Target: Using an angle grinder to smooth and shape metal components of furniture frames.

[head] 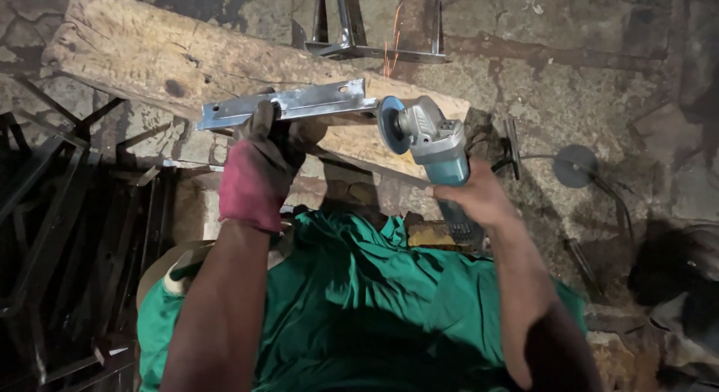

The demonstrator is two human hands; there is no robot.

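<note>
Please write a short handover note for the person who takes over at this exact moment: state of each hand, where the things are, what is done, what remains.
Left hand: in a dark red work glove, gripping the metal bracket near its middle and pressing it on the wooden beam.
Right hand: bare, closed around the body of the teal angle grinder.
The grinder's disc meets the bracket's right end; sparks fly away from the person.
Done: grinding at that end is under way.
Left: how much of the end remains to grind cannot be told. The grinder's cable trails to the right on the stone floor.
</note>
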